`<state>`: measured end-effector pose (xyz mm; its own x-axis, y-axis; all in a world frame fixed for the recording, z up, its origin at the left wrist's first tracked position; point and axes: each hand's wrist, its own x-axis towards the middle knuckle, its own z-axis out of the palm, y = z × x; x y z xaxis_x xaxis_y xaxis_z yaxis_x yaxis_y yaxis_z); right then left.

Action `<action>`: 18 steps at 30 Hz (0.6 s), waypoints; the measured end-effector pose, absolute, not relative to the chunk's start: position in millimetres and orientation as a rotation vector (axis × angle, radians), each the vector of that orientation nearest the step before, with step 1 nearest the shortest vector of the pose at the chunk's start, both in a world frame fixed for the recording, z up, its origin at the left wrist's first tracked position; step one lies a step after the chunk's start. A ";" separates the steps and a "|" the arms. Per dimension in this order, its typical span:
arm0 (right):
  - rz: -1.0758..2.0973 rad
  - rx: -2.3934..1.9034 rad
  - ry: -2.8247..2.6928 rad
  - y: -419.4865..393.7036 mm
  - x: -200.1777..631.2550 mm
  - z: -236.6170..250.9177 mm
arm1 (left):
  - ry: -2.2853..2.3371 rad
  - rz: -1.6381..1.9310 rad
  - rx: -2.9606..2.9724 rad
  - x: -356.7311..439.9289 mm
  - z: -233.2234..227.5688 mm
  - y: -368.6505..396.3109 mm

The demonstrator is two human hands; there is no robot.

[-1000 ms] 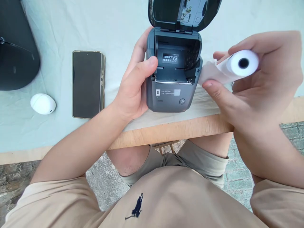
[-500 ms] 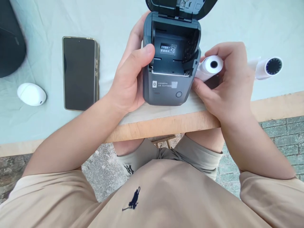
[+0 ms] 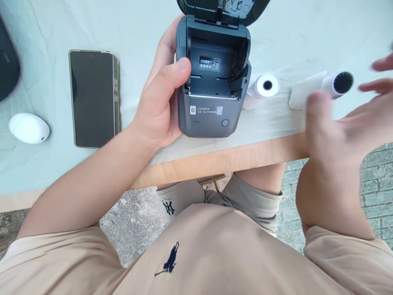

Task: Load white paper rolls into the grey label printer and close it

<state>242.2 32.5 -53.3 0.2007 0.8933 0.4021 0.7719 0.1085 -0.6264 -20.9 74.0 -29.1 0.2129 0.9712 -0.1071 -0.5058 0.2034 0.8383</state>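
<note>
A dark label printer (image 3: pixel 211 116) has its lid (image 3: pixel 225 10) raised, and its paper compartment is bare inside. My left hand (image 3: pixel 164 90) grips its left side, thumb over the rim of the compartment. Just right of the printer a white paper roll (image 3: pixel 265 86) with a dark core hole lies on the cloth, partly hidden by the printer. Farther right is a second roll (image 3: pixel 341 84) with a black toothed core and a loose strip of paper. Beside that second roll my right hand (image 3: pixel 346 119) is blurred, fingers spread and holding nothing.
A phone (image 3: pixel 92 98) lies face up left of my arm. A white oval case (image 3: pixel 29 128) and a black object (image 3: pixel 7 61) are at the far left. Pale cloth (image 3: pixel 129 24) covers the table, whose wooden edge (image 3: pixel 215 162) runs in front of me.
My right hand has let go of the paper roll with the dark core hole and swung right, opening. The left hand still holds the printer; the whole view has shifted slightly.
</note>
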 end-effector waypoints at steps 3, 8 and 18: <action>-0.001 -1.662 -1.892 35.2 252.8 -58.0 | 0.728 1.143 0.717 -26.8 -31.1 73.8; 0.170 -1.737 -1.761 42.1 247.6 -58.2 | 0.656 1.140 0.611 -30.8 -32.7 78.1; 0.149 -1.516 -1.794 46.2 243.6 -55.9 | 0.727 1.063 0.709 -39.6 -32.4 75.3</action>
<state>243.6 46.2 -55.9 0.0023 0.8824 0.4705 0.7924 0.2854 -0.5391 -39.6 75.3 -32.4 0.3097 0.9340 -0.1784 -0.5051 0.3205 0.8014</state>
